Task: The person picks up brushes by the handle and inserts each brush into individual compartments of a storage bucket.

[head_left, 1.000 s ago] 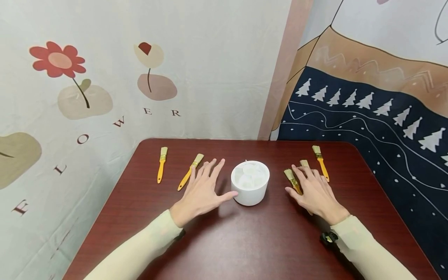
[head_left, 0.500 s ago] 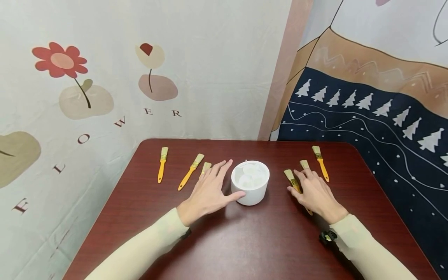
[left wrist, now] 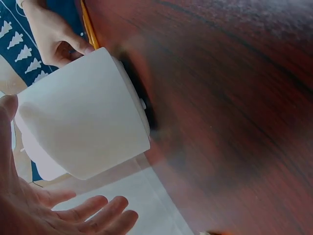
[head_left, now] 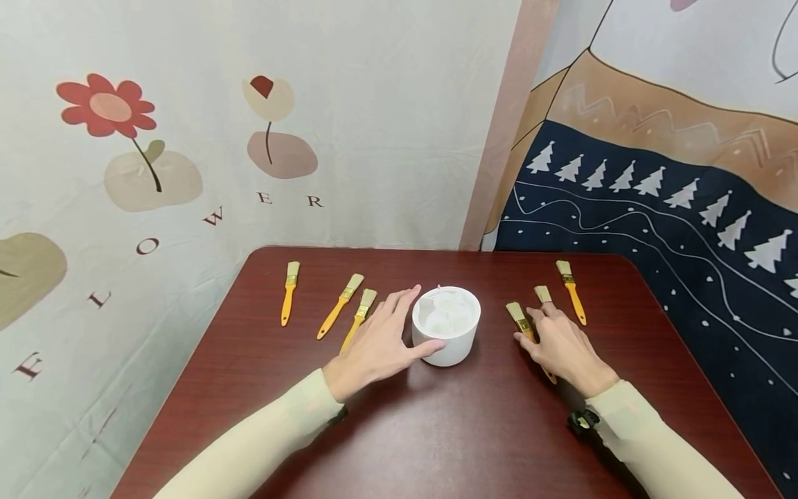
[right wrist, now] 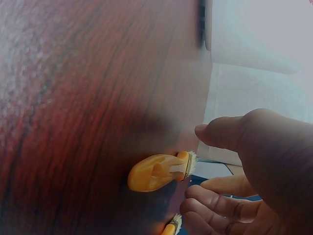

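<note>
A white round container (head_left: 454, 348) stands in the middle of the table, with pale round shapes inside that I cannot identify. My left hand (head_left: 380, 341) is spread at its left side, the thumb in front of the wall. In the left wrist view, a gap shows between the fingers and the container (left wrist: 88, 117). My right hand (head_left: 564, 346) hovers, loosely bent, over two yellow-handled paintbrushes. One paintbrush (head_left: 516, 315) lies under the thumb side; the other's bristles (head_left: 543, 294) show past the fingertips, its handle hidden. In the right wrist view, the fingers are apart from the near handle (right wrist: 154, 174).
Three similar paintbrushes lie left of the container: one far left (head_left: 289, 294), one beside it (head_left: 339, 306), and one (head_left: 364, 308) partly behind my left hand. Another paintbrush (head_left: 572, 292) lies at the back right. Printed cloths (head_left: 399, 138) hang behind the dark red table (head_left: 461, 430).
My left hand has moved right to the container, uncovering a paintbrush behind it. My right hand has shifted slightly toward me, its fingers a little more bent. The brushes and container stay put.
</note>
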Demonstrator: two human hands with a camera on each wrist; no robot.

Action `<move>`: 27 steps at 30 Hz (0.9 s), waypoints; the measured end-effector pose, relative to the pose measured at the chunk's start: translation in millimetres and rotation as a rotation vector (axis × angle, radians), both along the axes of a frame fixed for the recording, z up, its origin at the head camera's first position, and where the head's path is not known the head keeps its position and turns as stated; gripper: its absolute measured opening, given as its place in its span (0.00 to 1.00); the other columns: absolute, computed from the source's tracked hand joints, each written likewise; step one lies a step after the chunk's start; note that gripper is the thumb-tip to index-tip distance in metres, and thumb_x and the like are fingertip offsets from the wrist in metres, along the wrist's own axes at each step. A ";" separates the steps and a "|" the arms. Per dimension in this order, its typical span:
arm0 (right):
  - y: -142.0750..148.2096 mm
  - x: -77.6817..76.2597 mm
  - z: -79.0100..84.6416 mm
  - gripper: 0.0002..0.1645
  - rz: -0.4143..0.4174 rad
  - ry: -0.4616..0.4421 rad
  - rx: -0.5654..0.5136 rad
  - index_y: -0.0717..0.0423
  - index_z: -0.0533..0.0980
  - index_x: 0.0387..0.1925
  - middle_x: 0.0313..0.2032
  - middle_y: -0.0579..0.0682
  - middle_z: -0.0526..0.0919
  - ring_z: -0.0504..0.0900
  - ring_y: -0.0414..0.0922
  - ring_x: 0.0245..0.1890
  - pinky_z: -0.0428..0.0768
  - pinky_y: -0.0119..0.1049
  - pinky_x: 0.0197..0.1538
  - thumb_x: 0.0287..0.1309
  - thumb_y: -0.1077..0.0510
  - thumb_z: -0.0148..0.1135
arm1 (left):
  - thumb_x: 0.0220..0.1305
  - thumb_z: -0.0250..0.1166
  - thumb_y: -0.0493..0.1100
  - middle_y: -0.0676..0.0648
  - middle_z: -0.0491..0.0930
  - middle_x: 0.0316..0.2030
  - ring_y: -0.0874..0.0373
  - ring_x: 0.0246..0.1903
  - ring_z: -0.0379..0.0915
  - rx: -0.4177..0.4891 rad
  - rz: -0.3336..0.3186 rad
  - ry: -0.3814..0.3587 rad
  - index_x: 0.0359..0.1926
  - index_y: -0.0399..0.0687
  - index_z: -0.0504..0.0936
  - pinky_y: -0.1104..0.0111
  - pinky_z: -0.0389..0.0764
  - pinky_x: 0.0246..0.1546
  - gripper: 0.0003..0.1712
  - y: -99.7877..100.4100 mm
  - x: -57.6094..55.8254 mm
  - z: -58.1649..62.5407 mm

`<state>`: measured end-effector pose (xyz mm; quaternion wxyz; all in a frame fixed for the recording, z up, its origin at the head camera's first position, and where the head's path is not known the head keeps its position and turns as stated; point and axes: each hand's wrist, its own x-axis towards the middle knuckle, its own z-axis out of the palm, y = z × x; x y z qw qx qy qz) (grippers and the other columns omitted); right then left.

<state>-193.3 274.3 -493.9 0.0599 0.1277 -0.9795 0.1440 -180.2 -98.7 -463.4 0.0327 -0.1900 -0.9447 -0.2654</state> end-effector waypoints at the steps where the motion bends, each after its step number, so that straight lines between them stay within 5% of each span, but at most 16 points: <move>1: 0.0 -0.1 -0.1 0.39 -0.001 -0.004 -0.001 0.74 0.82 0.70 0.60 0.73 0.86 0.90 0.58 0.45 0.96 0.61 0.50 0.72 0.48 0.82 | 0.66 0.73 0.84 0.49 0.70 0.87 0.45 0.83 0.73 0.010 -0.002 -0.004 0.95 0.64 0.58 0.42 0.84 0.77 0.67 0.8 -0.1 -0.1; 13: -0.8 -0.6 -2.0 0.36 -0.006 -0.021 -0.012 0.75 0.82 0.68 0.57 0.73 0.86 0.84 0.49 0.33 0.94 0.52 0.41 0.74 0.51 0.81 | 0.68 0.73 0.83 0.47 0.76 0.81 0.47 0.78 0.78 0.130 0.014 -0.044 0.92 0.60 0.65 0.47 0.85 0.75 0.63 8.8 1.9 -2.4; 27: 1.4 -1.6 -7.2 0.27 0.007 0.008 -0.031 0.75 0.86 0.60 0.45 0.69 0.87 0.76 0.44 0.23 0.81 0.38 0.26 0.74 0.55 0.80 | 0.71 0.74 0.78 0.43 0.78 0.80 0.43 0.78 0.79 0.148 0.036 -0.090 0.89 0.50 0.68 0.45 0.83 0.78 0.60 13.7 -0.9 -5.7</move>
